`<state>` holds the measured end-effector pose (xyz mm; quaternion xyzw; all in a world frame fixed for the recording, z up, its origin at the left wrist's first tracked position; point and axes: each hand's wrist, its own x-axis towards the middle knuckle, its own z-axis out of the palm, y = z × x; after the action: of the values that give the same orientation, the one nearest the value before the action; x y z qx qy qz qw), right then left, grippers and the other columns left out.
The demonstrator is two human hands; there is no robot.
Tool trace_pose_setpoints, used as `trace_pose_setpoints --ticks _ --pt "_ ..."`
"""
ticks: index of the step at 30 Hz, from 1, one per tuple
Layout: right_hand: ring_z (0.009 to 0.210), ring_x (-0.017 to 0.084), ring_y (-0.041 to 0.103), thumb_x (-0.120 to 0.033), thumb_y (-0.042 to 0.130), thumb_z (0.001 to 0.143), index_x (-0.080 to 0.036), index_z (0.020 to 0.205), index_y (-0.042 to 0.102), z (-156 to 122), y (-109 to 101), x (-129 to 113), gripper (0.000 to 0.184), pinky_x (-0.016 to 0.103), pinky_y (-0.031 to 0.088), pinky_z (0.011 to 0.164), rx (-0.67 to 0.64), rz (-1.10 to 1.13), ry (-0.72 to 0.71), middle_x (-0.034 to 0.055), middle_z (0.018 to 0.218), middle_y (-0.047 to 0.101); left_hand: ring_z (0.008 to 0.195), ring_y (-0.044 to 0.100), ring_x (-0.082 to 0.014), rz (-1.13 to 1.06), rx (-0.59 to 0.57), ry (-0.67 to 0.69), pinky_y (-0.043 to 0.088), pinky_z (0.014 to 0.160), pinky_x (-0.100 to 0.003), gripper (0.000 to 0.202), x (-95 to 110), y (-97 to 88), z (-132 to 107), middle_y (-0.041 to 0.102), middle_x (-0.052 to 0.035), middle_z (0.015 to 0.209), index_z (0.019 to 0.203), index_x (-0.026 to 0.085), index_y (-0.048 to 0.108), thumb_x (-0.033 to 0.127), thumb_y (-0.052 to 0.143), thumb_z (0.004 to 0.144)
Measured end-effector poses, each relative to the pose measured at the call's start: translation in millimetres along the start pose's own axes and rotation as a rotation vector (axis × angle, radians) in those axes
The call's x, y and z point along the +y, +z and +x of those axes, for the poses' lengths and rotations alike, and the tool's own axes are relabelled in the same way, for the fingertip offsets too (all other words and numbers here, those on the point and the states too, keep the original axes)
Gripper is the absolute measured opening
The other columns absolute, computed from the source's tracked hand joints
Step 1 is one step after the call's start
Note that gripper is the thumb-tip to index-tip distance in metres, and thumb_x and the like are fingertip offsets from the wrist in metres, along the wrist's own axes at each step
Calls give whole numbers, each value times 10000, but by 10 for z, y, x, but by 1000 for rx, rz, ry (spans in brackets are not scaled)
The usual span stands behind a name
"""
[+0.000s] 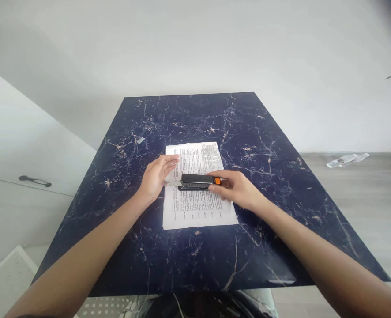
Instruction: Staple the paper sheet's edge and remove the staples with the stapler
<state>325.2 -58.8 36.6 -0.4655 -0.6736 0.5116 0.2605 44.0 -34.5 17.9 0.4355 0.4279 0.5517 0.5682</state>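
A black stapler (197,179) with an orange part at its right end lies across the printed paper sheets (200,212). My right hand (233,187) is closed around the stapler's right end. From its left end a thin metal piece (172,183) sticks out and meets the base of my left hand (156,176). That hand rests at the paper's left edge with its fingers stretched out over the sheet; its thumb is mostly hidden.
The paper lies on a dark blue marble-patterned table (195,115). Toward the table's left side is a small staple strip-like piece (140,140). A clear plastic package (347,160) lies on the floor at right. A white cabinet with a dark handle (35,180) stands left.
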Motion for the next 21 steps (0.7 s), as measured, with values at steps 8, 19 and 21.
trace_pose_setpoints --ticks 8,19,21 --pt "900 268 686 -307 749 932 -316 1175 805 -78 120 56 249 484 580 834 330 -488 -509 47 1082 804 1250 694 -284 -31 -16 55 470 1195 -502 260 13 3 -11 761 -106 1267 1051 212 791 414 635 1001" --pt "917 216 705 -103 604 1023 -500 1480 592 -292 90 -3 605 401 502 762 228 -935 -774 -45 1339 744 1066 772 -270 -50 -252 -229 569 1082 -487 388 -7 -49 -32 796 -127 1139 1264 223 741 322 821 898" --pt "894 201 703 -87 633 1006 -493 1508 564 -286 113 -10 649 386 491 753 274 -991 -824 -49 1314 757 1033 778 -258 -42 -247 -221 580 1065 -479 372 -27 -57 -21 803 -119 1100 1253 223 744 317 817 901"
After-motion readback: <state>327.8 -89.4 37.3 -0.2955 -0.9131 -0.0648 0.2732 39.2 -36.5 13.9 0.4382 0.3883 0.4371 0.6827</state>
